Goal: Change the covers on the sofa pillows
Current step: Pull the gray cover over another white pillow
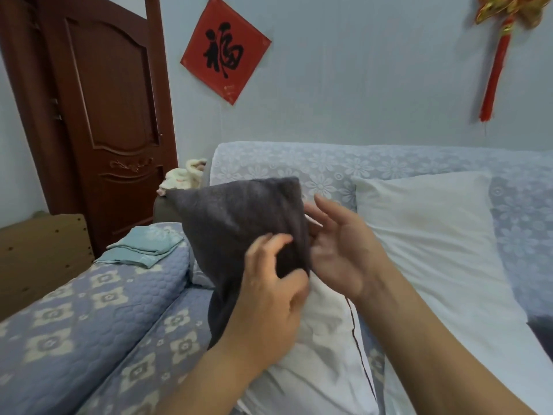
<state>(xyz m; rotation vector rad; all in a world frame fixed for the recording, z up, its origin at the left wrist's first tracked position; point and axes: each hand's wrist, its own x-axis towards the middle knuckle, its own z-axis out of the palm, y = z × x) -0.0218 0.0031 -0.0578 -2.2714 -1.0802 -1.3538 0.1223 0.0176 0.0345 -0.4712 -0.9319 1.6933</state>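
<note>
Pillow (317,348) stands on end on the sofa (89,319) right in front of us, its upper half inside the grey cover (239,217), its lower half showing white with a thin dark cord or piping down its right edge. We see the cover reach up to a peak against the sofa back, with its open hem bunched across the middle of the pillow.

Our left hand (269,298) lies on the near face of the pillow at the hem. Its thumb and fingers are curled round a fold of the grey cloth, so it has a narrow, pinching hold on the cover. Our right hand (341,244) is just to the right of the cover's edge, palm turned toward it, fingers spread and nearly straight. The hand is wide and holds nothing; we cannot tell whether the fingertips touch the cloth, as they are blurred.

A second pillow (434,235), bare and white, leans against the sofa back to the right, just behind our right forearm. On the left sofa arm we find a folded teal cloth (143,248), well apart from the grey cover. Further back on the arm sits a small heap of cream fabric (185,176).

Behind the sofa are a dark wooden door (104,115), a red paper square (226,49) with a black character on the wall, and a red tasselled ornament (496,61) hanging at the upper right.
</note>
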